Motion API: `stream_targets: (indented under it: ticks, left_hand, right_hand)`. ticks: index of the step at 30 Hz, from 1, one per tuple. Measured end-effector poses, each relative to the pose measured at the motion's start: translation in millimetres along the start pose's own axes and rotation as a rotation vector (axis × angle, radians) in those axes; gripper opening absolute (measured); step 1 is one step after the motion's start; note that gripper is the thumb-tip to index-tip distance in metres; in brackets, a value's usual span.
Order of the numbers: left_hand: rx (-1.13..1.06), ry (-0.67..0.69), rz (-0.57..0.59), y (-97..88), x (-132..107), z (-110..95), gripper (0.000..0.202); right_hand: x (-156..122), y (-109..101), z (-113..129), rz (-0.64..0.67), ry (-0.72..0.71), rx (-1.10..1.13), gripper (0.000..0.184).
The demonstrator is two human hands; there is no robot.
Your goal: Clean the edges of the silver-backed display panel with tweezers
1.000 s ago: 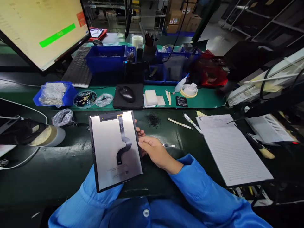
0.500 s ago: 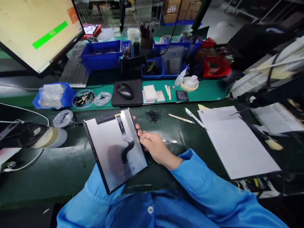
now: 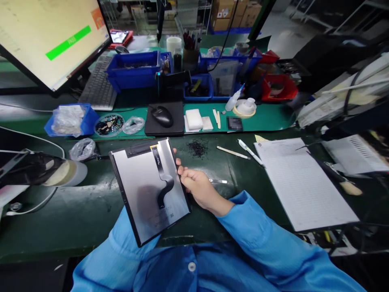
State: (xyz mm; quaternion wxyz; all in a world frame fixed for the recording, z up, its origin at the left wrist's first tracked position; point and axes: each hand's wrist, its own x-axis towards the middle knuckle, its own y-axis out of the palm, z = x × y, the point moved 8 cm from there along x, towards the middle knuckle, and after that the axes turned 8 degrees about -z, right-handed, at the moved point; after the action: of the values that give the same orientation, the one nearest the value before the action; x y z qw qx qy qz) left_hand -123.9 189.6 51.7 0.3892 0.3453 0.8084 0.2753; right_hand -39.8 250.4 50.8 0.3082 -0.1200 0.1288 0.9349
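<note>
A tablet display panel (image 3: 138, 174), its silvery back turned up, is held tilted above the bench. A black flex cable (image 3: 166, 184) curves down over that back from a yellow-edged connector near the top. From beneath, my left hand (image 3: 178, 161) supports the panel; only its fingertips show, curled round the right edge. My right hand (image 3: 199, 187) has its fingers closed at that same edge, thumb and forefinger pinching there. Whether a small piece is also between them, I cannot make out. A small metal strip (image 3: 219, 181) lies beside my right hand.
Black scraps (image 3: 197, 148), a thin stick (image 3: 233, 152) and a white pen (image 3: 251, 152) lie beyond my hands. To the right is a lined sheet (image 3: 304, 182). Farther back are a mouse (image 3: 162, 117), blue bins (image 3: 133, 73), a dropper bottle (image 3: 234, 101) and a monitor (image 3: 54, 36).
The whole scene sits slightly farther right in view, as the head has turned a little. Both hands keep the same hold on the panel.
</note>
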Motion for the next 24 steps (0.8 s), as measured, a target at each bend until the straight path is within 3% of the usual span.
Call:
stream_targets:
  ticks: [6,10,12,16,24]
  left_hand:
    - [-0.028,0.007,0.131,-1.4,4.5,3.5,0.062]
    - [-0.024,0.005,0.064,-3.9,4.0,1.3,0.052]
    - [-0.024,0.008,0.043,-3.0,3.9,2.0,0.059]
    - [-0.027,0.007,0.114,4.6,3.8,5.0,0.075]
    - [0.025,-0.039,0.047,3.1,-0.7,-3.4,0.06]
  right_hand:
    - [0.0,0.3,-0.8,0.008,-0.014,-0.005,0.017]
    - [0.3,0.4,-2.3,0.008,0.023,0.007,0.021]
    - [1.1,0.8,-0.8,0.018,-0.004,-0.005,0.021]
    - [1.8,0.1,3.5,0.014,-0.065,-0.02,0.019]
    - [0.6,0.9,-1.9,0.032,0.015,-0.01,0.019]
